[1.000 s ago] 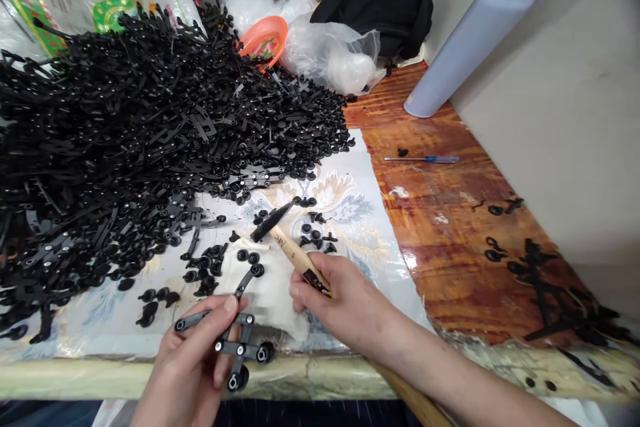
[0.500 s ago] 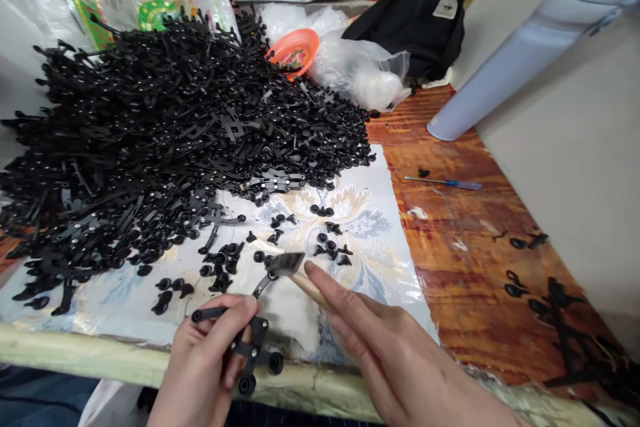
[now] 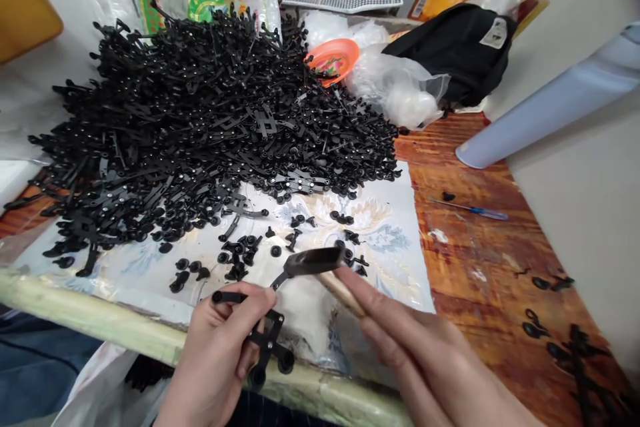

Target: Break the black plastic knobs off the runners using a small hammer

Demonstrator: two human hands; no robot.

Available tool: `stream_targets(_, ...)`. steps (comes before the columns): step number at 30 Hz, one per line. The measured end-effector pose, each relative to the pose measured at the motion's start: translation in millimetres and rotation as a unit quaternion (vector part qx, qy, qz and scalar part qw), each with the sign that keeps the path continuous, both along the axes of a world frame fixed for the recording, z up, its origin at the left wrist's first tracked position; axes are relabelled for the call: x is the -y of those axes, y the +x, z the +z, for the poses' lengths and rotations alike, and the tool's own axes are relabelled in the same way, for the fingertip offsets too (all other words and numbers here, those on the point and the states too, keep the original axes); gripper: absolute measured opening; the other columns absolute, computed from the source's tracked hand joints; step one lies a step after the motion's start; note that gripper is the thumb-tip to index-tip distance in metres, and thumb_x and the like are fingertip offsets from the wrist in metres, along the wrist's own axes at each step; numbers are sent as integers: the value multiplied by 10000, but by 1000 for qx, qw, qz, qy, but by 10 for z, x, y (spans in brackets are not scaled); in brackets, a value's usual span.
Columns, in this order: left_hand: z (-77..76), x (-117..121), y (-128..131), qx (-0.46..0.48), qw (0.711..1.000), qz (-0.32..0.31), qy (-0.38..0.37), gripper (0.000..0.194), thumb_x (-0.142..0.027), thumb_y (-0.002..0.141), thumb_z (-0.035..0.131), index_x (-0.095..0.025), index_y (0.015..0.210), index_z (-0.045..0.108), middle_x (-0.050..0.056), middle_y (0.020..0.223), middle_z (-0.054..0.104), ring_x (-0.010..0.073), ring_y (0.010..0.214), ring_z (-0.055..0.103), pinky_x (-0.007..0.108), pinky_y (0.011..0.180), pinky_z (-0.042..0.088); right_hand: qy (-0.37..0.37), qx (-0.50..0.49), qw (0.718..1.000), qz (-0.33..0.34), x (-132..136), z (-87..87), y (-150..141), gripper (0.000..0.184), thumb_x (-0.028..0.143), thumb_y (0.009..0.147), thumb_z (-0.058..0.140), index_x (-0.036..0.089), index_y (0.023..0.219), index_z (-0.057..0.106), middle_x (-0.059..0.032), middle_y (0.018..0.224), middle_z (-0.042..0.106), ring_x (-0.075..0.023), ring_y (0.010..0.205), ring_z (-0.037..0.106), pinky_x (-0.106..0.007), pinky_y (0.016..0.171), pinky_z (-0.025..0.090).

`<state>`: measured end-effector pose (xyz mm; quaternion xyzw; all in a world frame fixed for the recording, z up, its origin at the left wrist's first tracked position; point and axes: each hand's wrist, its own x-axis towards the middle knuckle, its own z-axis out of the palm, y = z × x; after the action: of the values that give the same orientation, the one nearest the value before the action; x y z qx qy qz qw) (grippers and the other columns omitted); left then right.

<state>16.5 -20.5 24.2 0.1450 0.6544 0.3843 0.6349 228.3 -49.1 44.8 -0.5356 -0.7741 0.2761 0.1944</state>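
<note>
My left hand is closed around a black plastic scissor-type linkage, its round-ended arms sticking out on both sides of the fingers. In my right hand is a hammer, gripped by its pale wooden handle. The dark hammer head lies over the tip of the linkage's far arm, above the white patch of the sheet; whether they touch I cannot tell. Small black round caps are scattered on the sheet just beyond both hands.
A big heap of black linkages covers the table's left and back. Behind it are an orange dish, clear plastic bags and a black bag. A screwdriver and a grey-blue tube are at right.
The view has shifted, so the scene sits further right in the picture. The hammer head has turned flatter over the linkage's arm end. Both hands keep their holds.
</note>
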Motion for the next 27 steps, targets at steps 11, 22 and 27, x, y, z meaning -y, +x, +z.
stream_targets(11, -55, -31, -43, 1, 1000, 1, -6, 306, -355, 557, 860, -160, 583, 626, -102, 393, 401, -3, 299, 227, 119, 303, 148, -70, -37, 996, -44, -63, 27, 7, 506, 271, 998, 369, 342, 1498, 335, -56, 1298, 647, -261, 1040, 690, -345, 761, 612)
stream_targets(22, 16, 14, -90, 12, 999, 28, -11, 236, -323, 571, 868, -175, 647, 700, -72, 402, 510, 18, 292, 257, 169, 337, 300, -158, -78, 977, -122, 34, -177, 5, 470, 352, 1005, 378, 347, 1476, 383, -61, 1334, 621, -271, 1150, 625, -441, 931, 541)
stream_targets(27, 12, 23, -75, -18, 999, 49, -17, 179, -272, 589, 844, -184, 668, 710, -52, 467, 573, 52, 308, 386, 182, 326, 346, -196, -106, 969, -105, 118, -284, -52, 459, 355, 1019, 330, 398, 1475, 348, -39, 1330, 625, -242, 1042, 679, -445, 879, 565)
